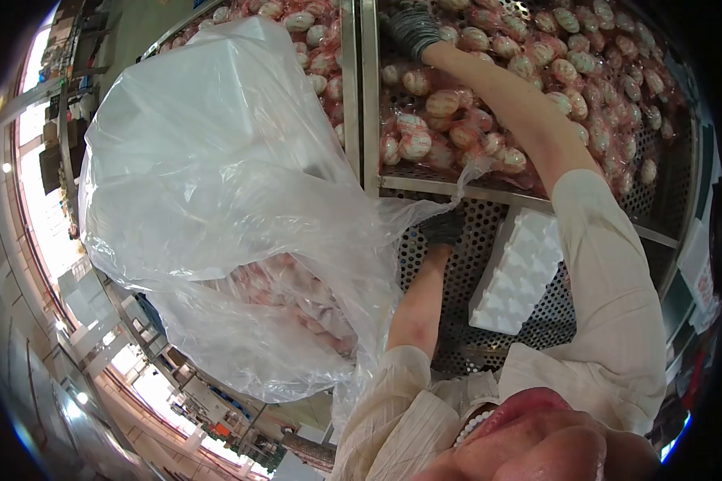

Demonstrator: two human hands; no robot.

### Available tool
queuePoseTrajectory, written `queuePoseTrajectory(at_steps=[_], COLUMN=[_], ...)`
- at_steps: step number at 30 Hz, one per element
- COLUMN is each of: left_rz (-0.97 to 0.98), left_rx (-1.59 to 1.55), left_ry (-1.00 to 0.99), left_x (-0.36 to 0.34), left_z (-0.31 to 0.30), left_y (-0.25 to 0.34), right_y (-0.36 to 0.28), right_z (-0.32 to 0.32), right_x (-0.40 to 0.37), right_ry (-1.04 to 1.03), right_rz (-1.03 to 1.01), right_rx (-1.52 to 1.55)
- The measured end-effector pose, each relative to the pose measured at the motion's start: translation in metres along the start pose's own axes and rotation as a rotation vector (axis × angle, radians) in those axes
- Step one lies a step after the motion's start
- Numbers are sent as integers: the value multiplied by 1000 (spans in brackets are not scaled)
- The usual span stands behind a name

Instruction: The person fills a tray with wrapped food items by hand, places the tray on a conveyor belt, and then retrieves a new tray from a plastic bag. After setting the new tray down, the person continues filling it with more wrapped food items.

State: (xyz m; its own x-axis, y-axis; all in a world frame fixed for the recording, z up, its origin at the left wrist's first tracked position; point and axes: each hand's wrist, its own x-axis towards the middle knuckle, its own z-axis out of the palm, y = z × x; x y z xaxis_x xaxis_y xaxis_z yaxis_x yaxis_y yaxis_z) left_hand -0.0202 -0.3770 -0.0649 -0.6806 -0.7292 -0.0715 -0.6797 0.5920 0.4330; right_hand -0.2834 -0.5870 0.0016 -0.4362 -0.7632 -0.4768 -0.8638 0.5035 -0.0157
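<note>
My left hand (443, 227), in a dark glove, is closed at the edge of a large clear plastic bag (289, 204), whose film stretches to its fingers. The bag drapes over a white box-like block (176, 96), and reddish packs show through it lower down. My right hand (413, 32), in a dark striped glove, reaches to the far end of a metal tray (433, 189). Its fingers are dark against the top edge and hard to make out. Beside it lie many egg-shaped pieces (415, 144) in clear film with red print.
A white moulded tray (515, 276) with bumps rests on the perforated metal surface (477, 228) near my left hand. A metal divider (369, 96) separates the piles, with more wrapped pieces (322, 62) on its left. Shelving (68, 136) stands along the left.
</note>
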Motion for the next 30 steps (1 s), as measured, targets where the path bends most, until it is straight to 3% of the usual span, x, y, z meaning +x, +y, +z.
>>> queuePoseTrajectory(at_steps=[1,3,5,7,11,13,14,17,20,21,22,25,26,29,30], left_rz=[-5,24,-6,-18,-82,-88,-80,-39,-24,-19,-105,-153,-5,64,47], left_rx=[3,35,37,36,96,230,209,248,290,313,289,127,275,222,259], left_ry=[1,26,-23,-76,-185,-168,-189,-64,3,37,-136,-187,34,80,60], left_x=[1,0,1,3,5,5,5,6,5,3,0,5,-2,-3,-4], left_z=[-3,-9,-7,-4,-16,-17,-18,-22,-19,-17,-17,-22,-8,-11,-12], left_y=[0,2,1,-2,10,12,13,20,21,20,19,22,16,21,24], right_y=[0,11,21,40,62,75,81,129,159,166,169,180,185,180,177], right_z=[12,34,41,48,37,37,37,68,81,77,78,98,116,161,158], right_x=[10,13,-11,-47,-108,-148,-169,-214,-271,-297,-319,-365,-374,-376,-377], right_ry=[-1,588,529,553,634,410,353,235,206,436,669,780,735,885,821], right_rz=[-6,-262,-236,-536,-475,-462,-308,-344,-240,-258,-268,-97,-75,29,70], right_rx=[1,129,152,239,204,460,499,392,333,400,461,502,424,360,280])
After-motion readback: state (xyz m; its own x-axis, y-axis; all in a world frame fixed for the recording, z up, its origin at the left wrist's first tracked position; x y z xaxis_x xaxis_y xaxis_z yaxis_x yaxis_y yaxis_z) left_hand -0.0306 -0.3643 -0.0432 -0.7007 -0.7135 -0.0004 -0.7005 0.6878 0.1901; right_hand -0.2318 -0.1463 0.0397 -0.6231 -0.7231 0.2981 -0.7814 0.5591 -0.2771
